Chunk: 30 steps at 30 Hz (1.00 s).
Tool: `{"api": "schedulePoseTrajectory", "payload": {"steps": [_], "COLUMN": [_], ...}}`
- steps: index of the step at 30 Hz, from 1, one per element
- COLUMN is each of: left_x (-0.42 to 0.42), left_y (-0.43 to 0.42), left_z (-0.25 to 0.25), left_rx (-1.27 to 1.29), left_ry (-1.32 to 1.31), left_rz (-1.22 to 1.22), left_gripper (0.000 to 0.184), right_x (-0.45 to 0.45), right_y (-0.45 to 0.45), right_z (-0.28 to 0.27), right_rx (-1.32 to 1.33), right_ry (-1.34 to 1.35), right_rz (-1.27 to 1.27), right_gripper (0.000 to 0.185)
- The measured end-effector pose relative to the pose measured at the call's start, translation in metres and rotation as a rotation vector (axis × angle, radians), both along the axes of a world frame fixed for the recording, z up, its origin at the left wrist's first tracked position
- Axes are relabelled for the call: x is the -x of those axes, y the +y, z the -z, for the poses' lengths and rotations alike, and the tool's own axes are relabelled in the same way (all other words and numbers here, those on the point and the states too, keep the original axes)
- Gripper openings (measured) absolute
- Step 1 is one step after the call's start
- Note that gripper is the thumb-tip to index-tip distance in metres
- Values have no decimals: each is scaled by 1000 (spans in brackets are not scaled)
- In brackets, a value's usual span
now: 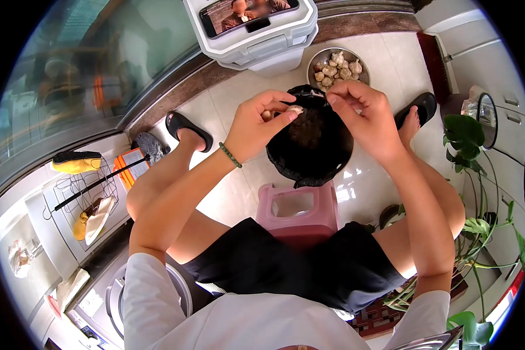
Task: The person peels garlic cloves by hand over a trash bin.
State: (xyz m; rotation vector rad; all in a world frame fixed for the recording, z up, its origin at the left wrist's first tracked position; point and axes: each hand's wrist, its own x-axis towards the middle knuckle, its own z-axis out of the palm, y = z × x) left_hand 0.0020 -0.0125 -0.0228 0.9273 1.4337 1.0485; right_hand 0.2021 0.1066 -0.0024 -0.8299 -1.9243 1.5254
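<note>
My left hand (261,121) is closed over the left rim of a bin lined with a black plastic bag (283,160). Thumb and forefinger pinch a pale garlic clove (296,109), and more garlic shows in the curled fingers. Opposite it, my right hand (367,114) hovers by the bin's upper right edge with thumb and fingertips together; whatever they hold is too small to make out. Dark, loose scraps (306,129) lie inside the bag. Just beyond the bin, a metal bowl (363,79) holds several garlic bulbs (344,73).
A pink plastic stool (326,207) stands between my legs, close to the bin. Past the bowl, a phone (210,24) lies on a grey-white box (256,53). A leafy plant (465,135) trails on the right; a wire rack (99,181) is on the left.
</note>
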Motion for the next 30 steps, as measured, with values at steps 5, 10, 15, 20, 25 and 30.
{"api": "schedulePoseTrajectory", "payload": {"steps": [5, 10, 15, 20, 25, 30], "left_x": [1, 2, 6, 5, 3, 3], "left_y": [-1, -3, -2, -3, -3, -2], "left_z": [3, 9, 4, 7, -2, -13], "left_rx": [-6, -16, 29, -6, 130, 227], "left_ry": [-42, -45, -67, -164, -173, -240], "left_rz": [-2, 8, 11, -11, 14, -35], "left_gripper": [23, 23, 22, 24, 28, 26], "right_x": [0, 1, 5, 8, 11, 15], "right_y": [0, 0, 1, -8, -11, -11], "right_z": [-1, -1, 0, 2, 2, 0], "right_rx": [-14, -40, -16, -27, -86, -106], "right_ry": [-22, -30, -34, -72, -97, -82], "right_rz": [0, -4, -11, -55, -103, -103], "right_gripper": [7, 7, 6, 8, 7, 7]}}
